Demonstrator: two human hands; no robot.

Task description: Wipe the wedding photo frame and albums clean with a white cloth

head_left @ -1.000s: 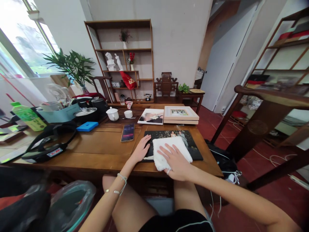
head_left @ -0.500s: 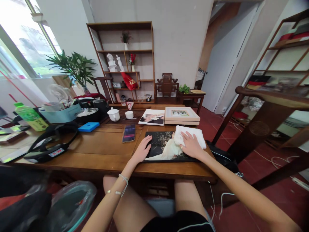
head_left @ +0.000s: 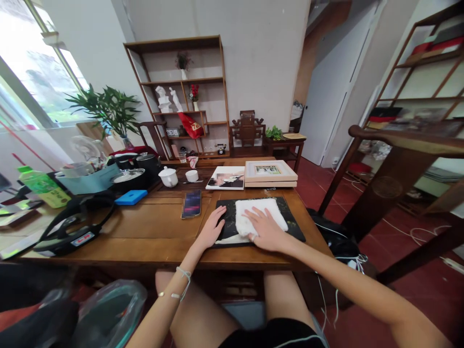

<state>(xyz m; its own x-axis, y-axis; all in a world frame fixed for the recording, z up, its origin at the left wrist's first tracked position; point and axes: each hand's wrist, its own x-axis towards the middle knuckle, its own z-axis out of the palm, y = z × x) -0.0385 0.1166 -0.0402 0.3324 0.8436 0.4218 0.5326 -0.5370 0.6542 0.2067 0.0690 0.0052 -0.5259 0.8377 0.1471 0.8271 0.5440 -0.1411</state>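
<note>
A dark photo panel [head_left: 297,231] with a pale figure on it lies flat at the table's front edge. My left hand [head_left: 212,227] rests on its left side, fingers stretched out, holding nothing. Across the middle of the panel is a white towel [head_left: 277,211], hiding most of the picture. On top of this towel my right hand [head_left: 266,229] lies flat with its fingers spread, pressing it down. A smartphone [head_left: 191,204] is on the table to the left of the panel.
Behind the panel are a smaller photo print [head_left: 225,178] and stacked light frames [head_left: 271,173]. A lidded white cup [head_left: 168,177], a blue box [head_left: 131,197] and a black headset [head_left: 79,227] stand leftward. A wooden chair [head_left: 391,169] is at the right.
My right hand has moved left with the towel from the panel's right side to its middle, where the towel is spread wider. My left hand stays on the panel. The view has shifted slightly.
</note>
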